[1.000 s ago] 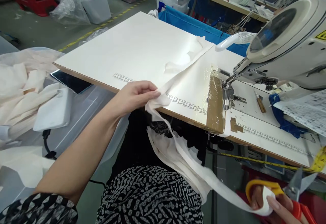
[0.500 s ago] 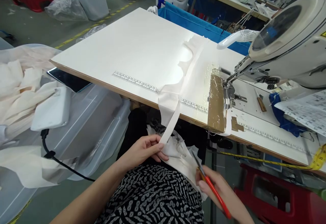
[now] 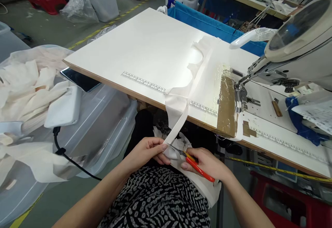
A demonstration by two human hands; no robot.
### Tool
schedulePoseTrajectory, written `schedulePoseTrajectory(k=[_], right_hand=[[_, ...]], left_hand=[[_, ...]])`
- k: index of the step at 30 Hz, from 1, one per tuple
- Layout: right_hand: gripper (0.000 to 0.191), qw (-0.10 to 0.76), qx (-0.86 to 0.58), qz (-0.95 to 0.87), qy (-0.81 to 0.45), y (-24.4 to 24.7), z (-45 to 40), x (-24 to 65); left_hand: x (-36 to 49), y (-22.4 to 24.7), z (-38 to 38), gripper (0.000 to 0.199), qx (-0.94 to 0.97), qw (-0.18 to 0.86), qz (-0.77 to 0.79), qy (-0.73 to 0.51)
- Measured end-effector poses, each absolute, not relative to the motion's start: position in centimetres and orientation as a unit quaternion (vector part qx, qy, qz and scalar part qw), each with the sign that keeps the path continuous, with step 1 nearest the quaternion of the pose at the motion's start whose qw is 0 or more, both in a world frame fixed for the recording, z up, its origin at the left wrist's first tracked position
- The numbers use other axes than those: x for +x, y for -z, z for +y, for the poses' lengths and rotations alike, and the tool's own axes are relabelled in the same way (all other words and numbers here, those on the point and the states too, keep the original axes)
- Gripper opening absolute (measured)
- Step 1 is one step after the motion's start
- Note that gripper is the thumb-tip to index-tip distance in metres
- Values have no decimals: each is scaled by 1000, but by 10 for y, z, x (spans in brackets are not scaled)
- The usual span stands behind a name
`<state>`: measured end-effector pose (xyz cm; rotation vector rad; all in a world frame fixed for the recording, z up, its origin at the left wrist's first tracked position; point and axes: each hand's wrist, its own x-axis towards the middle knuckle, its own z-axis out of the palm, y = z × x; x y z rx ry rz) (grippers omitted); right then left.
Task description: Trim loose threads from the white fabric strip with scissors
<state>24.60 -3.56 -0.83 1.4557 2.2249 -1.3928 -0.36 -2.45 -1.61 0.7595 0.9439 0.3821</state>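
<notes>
Left hand (image 3: 149, 152): just past 6 o'clock, thumb and fingers pinched together on the white strip (image 3: 178, 124) of cloth.
Right hand (image 3: 206, 162): near 5 o'clock, fingers curled round the handles of the scissors (image 3: 198, 169).
Blades: point to 10 o'clock, tips at the white strip, right by the left fingertips; too small to tell how wide they part.
Cloth: runs from the left fingers toward 1 o'clock, over the edge of the white table (image 3: 135, 48).
Sewing machine (image 3: 308, 48): between 2 and 3 o'clock.
</notes>
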Motion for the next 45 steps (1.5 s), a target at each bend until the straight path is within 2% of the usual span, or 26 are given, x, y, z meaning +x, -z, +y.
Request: schedulePoseTrajectory(k=[7,20,35,38,42,43,45], right_hand=[[56,64,535,766,350,3,-40,239],[59,46,555,762,331,15,-45,238],[48,13,549,784,290,19,-38,230],[47,-15,559,776,291,18,-45,240],[47,-65,566,752,332,19,-60,251],[47,-78,565,746,343,19,-63,251],[47,-100,565,736,360,19,-67,251]], left_hand=[[-4,21,-27,37,357,803,436,-194],[-5,20,-25,36,351,801,444,-195],[-8,14,-21,41,371,798,449,-156],[-14,13,-16,44,476,695,511,-170],[-5,9,-3,37,670,311,603,-301],[1,7,2,35,703,236,589,-321],[16,3,10,31,748,173,541,-345]])
